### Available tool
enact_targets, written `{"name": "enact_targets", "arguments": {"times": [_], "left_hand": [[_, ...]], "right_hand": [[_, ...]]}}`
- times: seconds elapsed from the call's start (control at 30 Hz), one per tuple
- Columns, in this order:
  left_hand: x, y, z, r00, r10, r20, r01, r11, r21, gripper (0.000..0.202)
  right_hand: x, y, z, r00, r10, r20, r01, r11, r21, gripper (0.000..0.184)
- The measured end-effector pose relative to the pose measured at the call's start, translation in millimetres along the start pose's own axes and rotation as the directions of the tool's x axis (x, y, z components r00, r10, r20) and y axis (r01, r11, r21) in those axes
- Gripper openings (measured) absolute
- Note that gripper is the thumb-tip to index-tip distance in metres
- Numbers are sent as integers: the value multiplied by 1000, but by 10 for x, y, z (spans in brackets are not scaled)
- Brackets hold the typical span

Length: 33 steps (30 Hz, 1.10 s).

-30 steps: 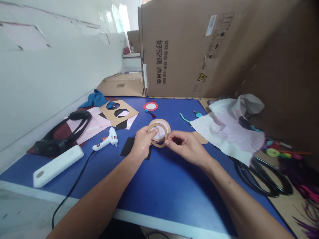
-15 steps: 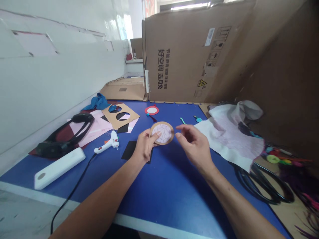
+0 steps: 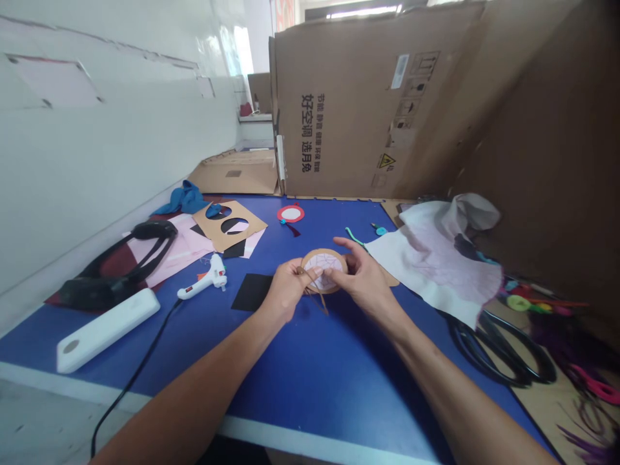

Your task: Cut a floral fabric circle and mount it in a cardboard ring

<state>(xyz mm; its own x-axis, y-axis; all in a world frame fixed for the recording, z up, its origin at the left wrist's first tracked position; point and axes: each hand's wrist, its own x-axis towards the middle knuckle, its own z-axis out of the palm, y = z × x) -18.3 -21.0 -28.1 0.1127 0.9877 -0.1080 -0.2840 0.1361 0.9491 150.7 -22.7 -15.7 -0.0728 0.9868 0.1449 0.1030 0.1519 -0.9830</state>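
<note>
Both my hands hold a small round cardboard frame (image 3: 323, 270) with pale patterned cloth stretched inside it, just above the blue table (image 3: 310, 361). My left hand (image 3: 285, 292) pinches its left edge with thumb and fingers closed. My right hand (image 3: 361, 278) grips its right edge, index finger stretched over the top rim. A thin brown strip or cord hangs from the frame's lower side. A black square of paper (image 3: 252, 292) lies just left of my left hand.
A white glue gun (image 3: 206, 279) with a black cord lies at left, near a white power strip (image 3: 104, 329) and a black headset (image 3: 123, 258). Cut cardboard (image 3: 230, 223), a red ring (image 3: 291, 214), white cloth (image 3: 436, 258), black scissors (image 3: 498, 355) and large cardboard boxes (image 3: 368, 103) surround.
Two loose rings were held apart, then closed into one frame. My right hand let go briefly and has come back to grip the right edge. The frame sits lower and more to the right.
</note>
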Motion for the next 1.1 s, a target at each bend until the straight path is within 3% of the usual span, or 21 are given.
{"name": "enact_targets", "arguments": {"times": [0.43,0.6,0.83,0.93,1.03,1.1], "left_hand": [[-14,-40,3,999,7,45,-8,1000,30,46],[-12,-47,-14,996,4,92,-21,983,183,45],[-67,63,-97,976,49,210,-121,931,345,92],[-99,194,-112,980,52,192,-106,953,285,90],[-125,304,-66,990,129,54,-136,980,149,69],[-142,327,-17,989,147,33,-148,988,47,58]], "right_hand": [[4,48,-17,999,35,3,-34,999,-16,73],[51,29,-133,995,16,-100,-20,999,-32,74],[108,-46,-339,962,-26,-272,26,1000,-3,75],[95,-80,-332,964,-30,-265,29,1000,-6,73],[69,-104,-269,972,-18,-233,25,999,27,74],[37,-121,-202,978,-15,-207,28,998,61,74]]}}
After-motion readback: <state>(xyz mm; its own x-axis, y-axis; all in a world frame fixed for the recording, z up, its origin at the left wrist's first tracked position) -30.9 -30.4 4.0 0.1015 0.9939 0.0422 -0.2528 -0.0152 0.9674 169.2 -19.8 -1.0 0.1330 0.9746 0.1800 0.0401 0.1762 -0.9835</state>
